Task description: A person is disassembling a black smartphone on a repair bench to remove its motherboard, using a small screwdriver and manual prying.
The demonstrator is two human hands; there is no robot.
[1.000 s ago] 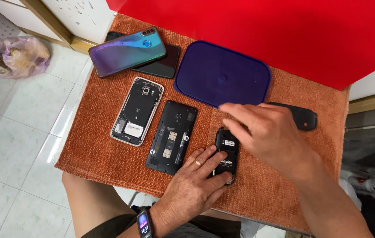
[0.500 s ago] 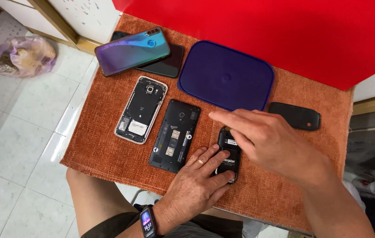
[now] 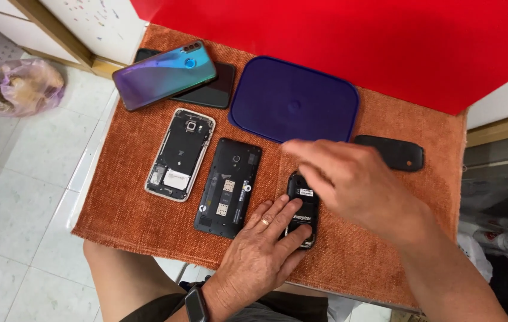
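Note:
A small black phone (image 3: 301, 210) lies face down with its back cover off on an orange cloth (image 3: 385, 256). My left hand (image 3: 260, 256) rests flat beside it, fingers pressing on its lower left edge. My right hand (image 3: 355, 188) hovers over its top right, fingers loosely curled and touching or nearly touching the phone's upper end; nothing shows between them. The phone's black back cover (image 3: 392, 152) lies apart to the right.
Two more opened phones lie left of it: a black one (image 3: 229, 186) and a white-framed one (image 3: 180, 154). A blue-green phone (image 3: 164, 74) lies on a dark phone (image 3: 209, 92) at the back. A dark blue lid (image 3: 292, 98) sits behind. A plastic bag (image 3: 18, 86) lies on the tiled floor.
My right hand has shifted slightly right and lifted from the small phone's upper part. My left hand stays pressed at the phone's edge.

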